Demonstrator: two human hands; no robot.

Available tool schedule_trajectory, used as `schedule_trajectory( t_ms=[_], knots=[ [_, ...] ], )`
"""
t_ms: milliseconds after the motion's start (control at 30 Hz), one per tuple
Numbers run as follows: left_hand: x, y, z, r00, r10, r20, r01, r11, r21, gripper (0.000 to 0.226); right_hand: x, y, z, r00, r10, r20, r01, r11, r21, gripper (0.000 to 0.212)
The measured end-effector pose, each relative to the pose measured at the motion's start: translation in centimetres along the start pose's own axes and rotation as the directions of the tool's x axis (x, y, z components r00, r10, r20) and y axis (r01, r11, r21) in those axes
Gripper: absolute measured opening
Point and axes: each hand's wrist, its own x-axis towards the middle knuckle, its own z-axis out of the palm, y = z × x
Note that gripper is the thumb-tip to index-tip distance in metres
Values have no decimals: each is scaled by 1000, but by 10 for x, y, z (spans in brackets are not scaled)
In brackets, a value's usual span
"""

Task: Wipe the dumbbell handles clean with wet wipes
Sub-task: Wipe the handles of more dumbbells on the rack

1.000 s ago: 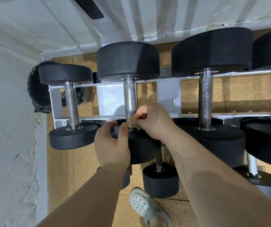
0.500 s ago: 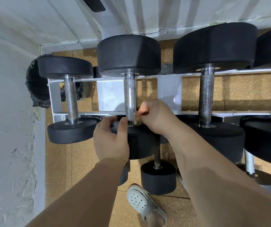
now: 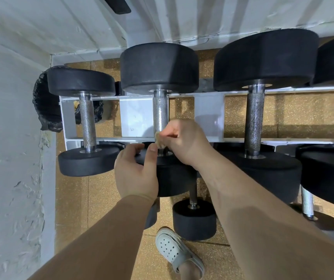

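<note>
The middle dumbbell rests on the white rack (image 3: pixel 135 116); its knurled steel handle (image 3: pixel 160 112) runs between two black heads. My right hand (image 3: pixel 184 142) pinches a small dirty wet wipe (image 3: pixel 159 140) against the near end of that handle. My left hand (image 3: pixel 136 172) grips the near black head (image 3: pixel 172 176) of the same dumbbell, thumb on top. A smaller dumbbell handle (image 3: pixel 87 122) lies to the left and a larger dumbbell handle (image 3: pixel 254 122) to the right.
A white wall (image 3: pixel 10 138) closes in on the left, with a black bag (image 3: pixel 45 106) in the corner behind the rack. Lower dumbbells (image 3: pixel 194 219) stand on the cork-coloured floor near my white clog (image 3: pixel 174 249). More black heads (image 3: pixel 327 174) crowd the right.
My right hand with the wipe has slid slightly up the handle from its near end. The left hand stays on the near head. The view has shifted a little.
</note>
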Motion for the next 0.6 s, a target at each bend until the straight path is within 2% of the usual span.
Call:
schedule_trajectory(
  t_ms=[33, 133, 200, 300, 433, 600],
  knots=[
    [1, 1, 0, 1000, 2, -4, -2, 1000, -1, 57, 5, -6, 0, 995, -13, -95, 18, 999, 51, 21],
    [1, 0, 0, 1000, 0, -4, 0, 1000, 0, 58, 26, -20, 1, 935, 79, -345, 33, 951, 306, 32],
    [1, -1, 0, 1000, 4, -3, -4, 1000, 2, 58, 35, -24, 2, 897, 145, -418, 48, 907, 418, 28],
    [1, -1, 0, 1000, 7, -6, -7, 1000, -2, 59, 23, -14, 7, 898, 201, -392, -51, 931, 360, 17],
    [0, -1, 0, 1000, 8, 5, -8, 1000, 4, 61, 9, -5, 9, 928, 222, -298, -136, 949, 285, 21],
    [1, -2, 0, 1000, 22, 2, -22, 1000, -9, 61, 42, -27, 5, 843, 139, -519, 39, 947, 318, 7]
  ],
)
